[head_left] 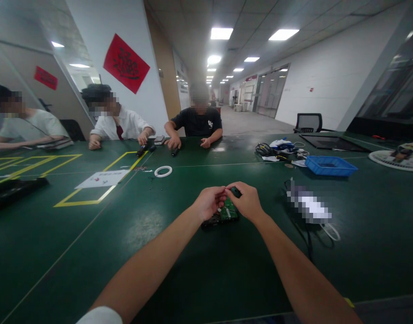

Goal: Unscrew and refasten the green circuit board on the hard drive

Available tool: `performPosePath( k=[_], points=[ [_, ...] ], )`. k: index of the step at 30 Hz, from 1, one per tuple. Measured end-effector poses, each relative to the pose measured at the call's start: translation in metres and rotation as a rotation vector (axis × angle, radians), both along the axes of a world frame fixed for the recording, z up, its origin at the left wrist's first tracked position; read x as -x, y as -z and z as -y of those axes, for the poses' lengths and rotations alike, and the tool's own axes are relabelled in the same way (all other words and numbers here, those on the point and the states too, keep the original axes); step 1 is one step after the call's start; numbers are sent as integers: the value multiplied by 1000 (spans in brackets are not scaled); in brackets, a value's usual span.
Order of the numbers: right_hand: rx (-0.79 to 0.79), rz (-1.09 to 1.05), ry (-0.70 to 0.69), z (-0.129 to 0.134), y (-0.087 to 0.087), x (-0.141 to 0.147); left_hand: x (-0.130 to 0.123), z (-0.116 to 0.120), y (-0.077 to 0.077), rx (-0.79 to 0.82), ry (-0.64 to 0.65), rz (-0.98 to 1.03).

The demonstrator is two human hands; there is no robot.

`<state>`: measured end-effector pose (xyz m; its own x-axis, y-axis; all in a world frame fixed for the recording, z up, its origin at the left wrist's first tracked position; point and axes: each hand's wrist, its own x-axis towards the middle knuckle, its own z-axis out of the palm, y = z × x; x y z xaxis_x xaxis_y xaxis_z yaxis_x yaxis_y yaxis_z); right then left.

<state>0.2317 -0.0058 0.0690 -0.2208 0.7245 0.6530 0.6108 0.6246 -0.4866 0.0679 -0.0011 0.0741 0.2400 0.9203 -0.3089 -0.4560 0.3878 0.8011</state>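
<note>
Above a green circuit board (228,211) in a black frame, both hands meet at the fingertips. My right hand (249,201) is closed around a small dark object (236,192) with a rounded end; its kind does not show. Fingers pinched, my left hand (208,202) touches the right fingertips, and whatever is between them is too small to make out. The hands partly cover the board, which lies on the green table (179,252).
A blue tray (330,167) stands right, beside tools and cables (280,148). Nearer lies a blurred-out device (309,204) with a cord. Left are a white ring (163,171), a paper sheet (101,178) and yellow tape (76,204). Three people sit opposite.
</note>
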Motion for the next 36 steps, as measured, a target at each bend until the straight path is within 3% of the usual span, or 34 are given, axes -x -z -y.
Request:
performPosePath(
  k=[5,9,12,14,17,20,22,27,36],
  points=[
    [-32,67,15,-2,6,1,-2,3,-1,-24,-36,-38],
    [58,83,77,-4,6,-2,-5,1,1,-72,-37,-74],
    [133,101,115,-8,6,-7,-6,1,4,-192,-25,-199],
    [161,140,133,-12,8,-11,-2,6,9,-360,-73,-417],
    [203,263,138,-19,16,-15,11,22,21,-791,-132,-888],
    [259,397,131,-24,26,-14,28,37,38,-1177,45,-1209],
    [278,460,133,-26,31,-10,38,40,48,-1295,157,-1336],
    [289,548,155,-25,32,-3,49,29,65,-1299,225,-1442],
    [315,720,240,-23,25,8,48,27,65,-1280,287,-1482]
  ],
)
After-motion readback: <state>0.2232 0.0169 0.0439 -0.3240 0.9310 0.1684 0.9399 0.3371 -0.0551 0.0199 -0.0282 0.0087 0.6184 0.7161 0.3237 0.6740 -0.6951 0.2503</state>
